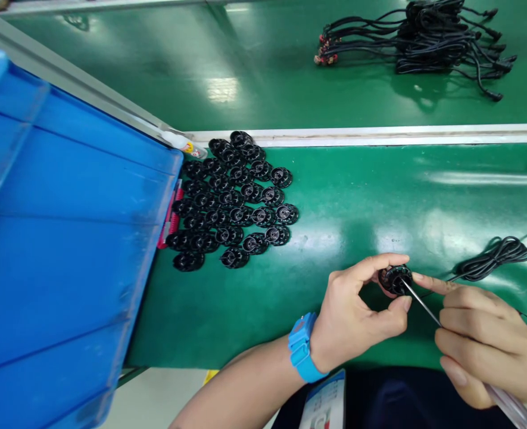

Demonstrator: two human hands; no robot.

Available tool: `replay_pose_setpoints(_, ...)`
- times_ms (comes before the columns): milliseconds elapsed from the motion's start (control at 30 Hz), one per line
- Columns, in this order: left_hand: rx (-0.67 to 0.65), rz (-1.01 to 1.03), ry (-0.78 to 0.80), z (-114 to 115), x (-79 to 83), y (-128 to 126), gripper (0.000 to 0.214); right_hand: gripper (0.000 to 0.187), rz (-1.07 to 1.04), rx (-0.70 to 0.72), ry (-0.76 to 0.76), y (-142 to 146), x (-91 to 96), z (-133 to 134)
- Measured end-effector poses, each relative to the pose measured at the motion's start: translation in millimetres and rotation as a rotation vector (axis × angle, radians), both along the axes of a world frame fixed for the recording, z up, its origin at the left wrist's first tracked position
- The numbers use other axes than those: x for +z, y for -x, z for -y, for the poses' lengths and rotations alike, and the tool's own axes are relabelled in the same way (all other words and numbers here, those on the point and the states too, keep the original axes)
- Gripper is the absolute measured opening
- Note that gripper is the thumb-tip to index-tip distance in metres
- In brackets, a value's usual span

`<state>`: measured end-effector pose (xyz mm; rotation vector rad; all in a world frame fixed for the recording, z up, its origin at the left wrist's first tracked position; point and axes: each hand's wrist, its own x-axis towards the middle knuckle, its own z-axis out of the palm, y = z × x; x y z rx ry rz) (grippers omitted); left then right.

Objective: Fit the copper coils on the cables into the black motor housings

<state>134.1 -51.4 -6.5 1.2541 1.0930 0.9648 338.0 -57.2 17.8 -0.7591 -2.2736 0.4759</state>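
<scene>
Between the thumb and fingers of my left hand [352, 313] is a round black plastic part [394, 279], held above the green table. My right hand [490, 339] is closed around the clear handle of a screwdriver [424, 305], whose thin metal shaft slants into the middle of the part. The right index finger reaches out to the part's edge. A thin black lead runs behind my fingers toward a coiled black cable [495, 257] at the right. What the tip meets inside the part is too small to make out.
Several similar black round parts [231, 198] stand in rows at the left. Beside them rises a large blue bin [66, 238], with a red object [172, 217] and a white bottle [183, 143] at its edge. Bundled black cables [442, 44] lie beyond the white ledge [356, 136].
</scene>
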Motion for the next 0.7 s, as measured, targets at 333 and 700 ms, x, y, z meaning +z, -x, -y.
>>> replay_pose_setpoints(333, -0.014, 0.006, 0.008, 1.9, -1.1, 1.6, 0.046, 0.021, -0.016, 0.042, 0.010, -5.2, -0.2, 4.1)
replay_pose_setpoints(700, -0.003, -0.016, 0.033, 1.5, -1.1, 0.1, 0.046, 0.015, -0.106, 0.015, 0.053, -6.2, -0.4, 6.0)
